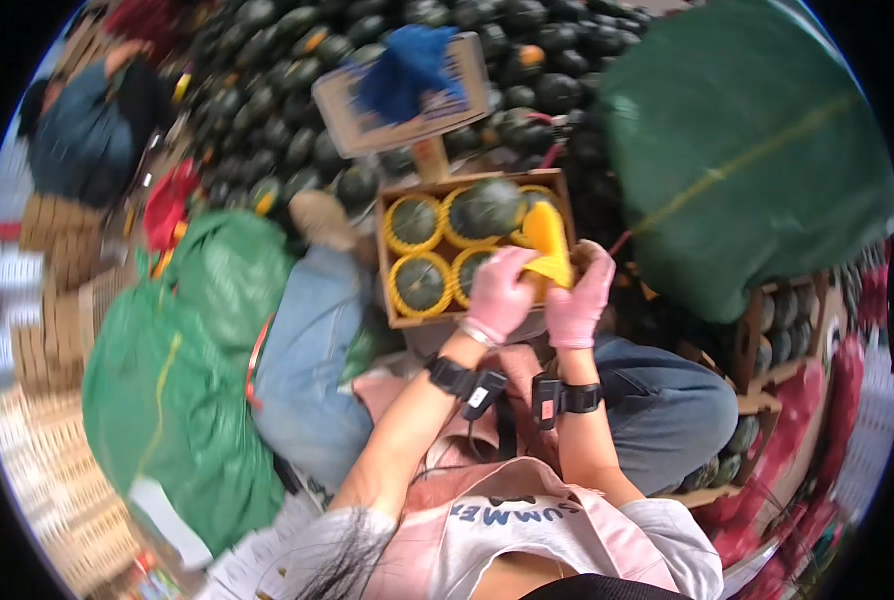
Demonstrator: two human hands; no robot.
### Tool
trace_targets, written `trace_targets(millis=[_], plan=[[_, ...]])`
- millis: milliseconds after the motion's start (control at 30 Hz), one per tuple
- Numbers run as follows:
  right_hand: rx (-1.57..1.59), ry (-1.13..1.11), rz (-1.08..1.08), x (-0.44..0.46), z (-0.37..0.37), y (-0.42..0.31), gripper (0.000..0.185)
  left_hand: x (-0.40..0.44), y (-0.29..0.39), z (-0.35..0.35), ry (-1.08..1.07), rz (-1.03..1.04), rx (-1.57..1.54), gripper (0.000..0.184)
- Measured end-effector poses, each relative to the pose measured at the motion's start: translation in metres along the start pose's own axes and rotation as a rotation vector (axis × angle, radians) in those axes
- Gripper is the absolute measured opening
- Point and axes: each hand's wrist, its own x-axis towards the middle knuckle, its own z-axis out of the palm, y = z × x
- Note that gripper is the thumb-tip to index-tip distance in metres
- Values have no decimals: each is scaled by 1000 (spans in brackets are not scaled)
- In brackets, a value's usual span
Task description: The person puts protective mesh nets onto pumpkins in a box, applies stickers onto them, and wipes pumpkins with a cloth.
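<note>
An open cardboard box [384,250] stands in front of me, holding several dark green squashes [415,222] in yellow foam net sleeves. One bare-topped squash [487,208] lies tilted over the box's back row. Above the front right part of the box, a loose yellow foam net sleeve [547,238] is held upright in my gloved hands. My left hand [500,297], in a pink glove, is closed on the sleeve's lower end. On its other side my right hand [579,303], also pink-gloved, has its fingers curled against the sleeve. Whatever lies beneath my hands is hidden.
A big heap of squashes [257,90] fills the back. Behind the box, a blue cloth [412,75] rests on a cardboard panel [342,115]. Green sacks [187,380] bulge at left, a larger green sack [747,150] at right. Another person [87,135] is at far left.
</note>
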Motion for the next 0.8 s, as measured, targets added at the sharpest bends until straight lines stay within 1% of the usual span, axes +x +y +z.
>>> trace_targets(millis=[67,100,133,167,200,233,267,300,333,367,400,433,467,500,533,567,600,633,667,700,733,767,800], plan=[[-55,-260,-58,-11,-8,35,19,-13,-1,8,-96,-383,-631,19],[256,-426,292,-12,-17,51,21,-18,-7,7,-86,-594,-1165,22],[551,-579,659,-12,-26,63,24,-21,-1,-6,-110,-480,-1081,28],[840,-616,1078,-2,-40,59,33,-24,-6,-19,-294,-554,-1129,28],[1069,-673,1105,-4,-50,62,38,-24,-9,-32,-488,-620,-1172,29],[1174,-702,1125,-8,-55,63,40,-27,-7,-38,-596,-637,-1260,32],[1281,-724,1144,-11,-59,63,43,-29,-2,-44,-620,-678,-1316,33],[1273,-722,1150,-16,-62,61,43,-33,-4,-42,-568,-599,-1258,33],[1295,-829,1089,-21,-64,58,44,-37,-5,-41,-519,-520,-1200,33],[1316,-933,1023,-25,-66,56,44,-40,-5,-39,-524,-522,-1206,33],[1230,-1001,1026,-30,-64,52,42,-43,-3,-36,-526,-474,-1088,32],[1169,-927,1045,-32,-64,47,41,-46,-1,-33,-526,-428,-968,31],[1108,-854,1062,-35,-63,40,39,-48,1,-31,-527,-432,-972,31],[1105,-855,1066,-36,-60,25,39,-50,4,-28,-411,-332,-727,24],[1038,-768,958,-36,-56,11,38,-50,6,-26,-292,-230,-481,17],[967,-683,849,-35,-54,5,37,-51,7,-23,-287,-230,-485,17],[960,-689,848,-35,-55,10,37,-52,9,-20,-124,-47,-304,15],[1030,-744,870,-36,-56,18,37,-52,11,-17,39,131,-120,13],[1101,-796,895,-38,-57,23,37,-53,11,-17,40,124,-126,13],[1028,-758,968,-36,-59,21,29,-53,13,-21,0,105,-173,14],[1026,-758,970,-36,-60,26,29,-53,13,-26,-38,89,-217,15],[859,-869,761,-35,-62,36,24,-55,8,-27,-175,-101,-533,20],[689,-961,555,-36,-63,42,19,-60,-9,-23,-324,-148,-888,24]])
